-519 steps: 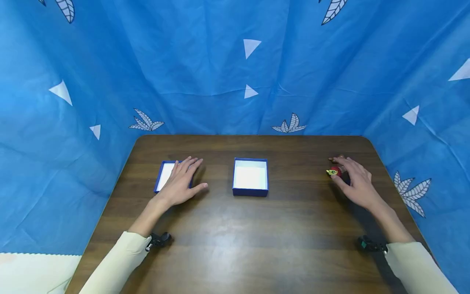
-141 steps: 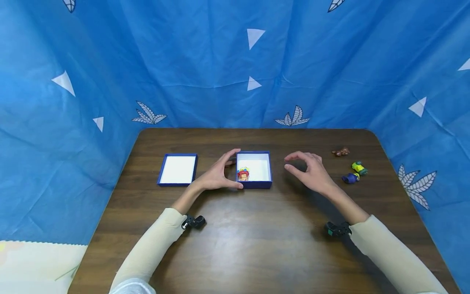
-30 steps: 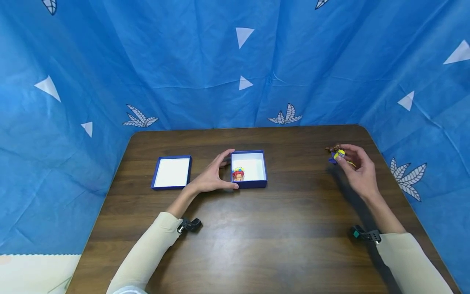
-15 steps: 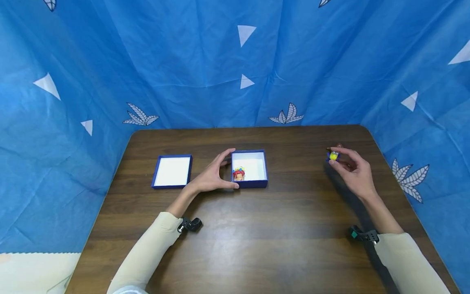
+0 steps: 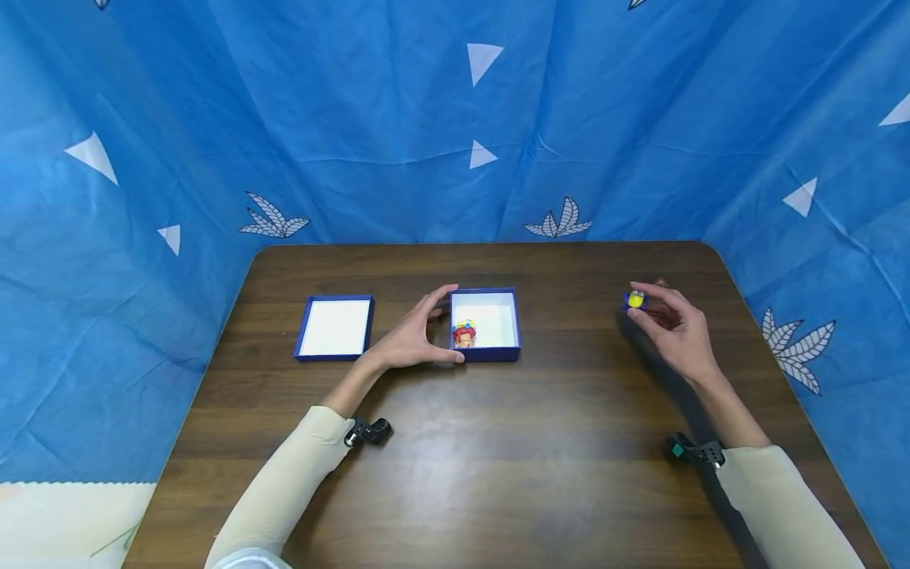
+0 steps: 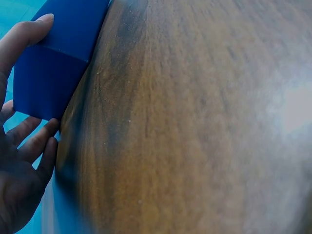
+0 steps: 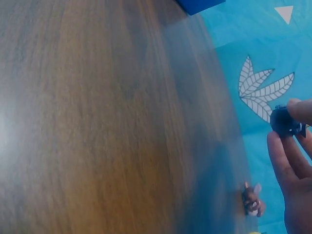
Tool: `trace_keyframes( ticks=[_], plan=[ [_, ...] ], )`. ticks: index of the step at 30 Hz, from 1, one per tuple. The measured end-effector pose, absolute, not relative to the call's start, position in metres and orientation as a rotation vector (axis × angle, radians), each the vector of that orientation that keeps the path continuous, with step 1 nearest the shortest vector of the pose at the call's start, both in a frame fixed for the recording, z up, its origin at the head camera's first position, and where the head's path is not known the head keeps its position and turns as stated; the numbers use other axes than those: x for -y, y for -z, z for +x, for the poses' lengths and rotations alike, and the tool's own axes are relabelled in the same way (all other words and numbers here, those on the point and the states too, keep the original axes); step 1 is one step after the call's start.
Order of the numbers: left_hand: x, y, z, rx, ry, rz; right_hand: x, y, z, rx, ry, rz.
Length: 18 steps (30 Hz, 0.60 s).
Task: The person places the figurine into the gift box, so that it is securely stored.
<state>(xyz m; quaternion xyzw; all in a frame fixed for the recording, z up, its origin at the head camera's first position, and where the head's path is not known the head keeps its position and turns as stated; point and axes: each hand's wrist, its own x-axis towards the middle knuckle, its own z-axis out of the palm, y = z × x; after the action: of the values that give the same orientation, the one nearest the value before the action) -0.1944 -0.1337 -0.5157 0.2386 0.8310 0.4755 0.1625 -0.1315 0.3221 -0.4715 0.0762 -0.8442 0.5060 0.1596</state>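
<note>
- two grips: left hand [image 5: 411, 344] clasps the left end of the box [image 5: 490, 356], which could slide if that hold slackens.
- right hand [image 5: 678, 328] pinches the small figure [image 5: 636, 300] above the table [image 5: 554, 442], at right; light fingertip contact might let it slip.
- small figure: yellow, eyed side faces up; long axis foreshortened, cannot tell its line.

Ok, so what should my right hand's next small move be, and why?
Probably carry the right hand over to the open box: it pinches a small yellow and blue figure, the left hand holds the box, and there's room inside beside the red figure.
</note>
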Motion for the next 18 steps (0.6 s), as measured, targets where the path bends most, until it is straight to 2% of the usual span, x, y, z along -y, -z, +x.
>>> trace_keyframes(
  ticks=[10, 18],
  plan=[
    [0.133, 0.515, -0.193, -2.363, -1.363, 0.678, -0.321, 0.489, -0.146, 2.450, -1.472, 0.210],
    [0.133, 0.515, -0.192, -2.368, -1.359, 0.670, -0.299, 0.487, -0.152, 2.492, -1.557, 0.260]
  ],
)
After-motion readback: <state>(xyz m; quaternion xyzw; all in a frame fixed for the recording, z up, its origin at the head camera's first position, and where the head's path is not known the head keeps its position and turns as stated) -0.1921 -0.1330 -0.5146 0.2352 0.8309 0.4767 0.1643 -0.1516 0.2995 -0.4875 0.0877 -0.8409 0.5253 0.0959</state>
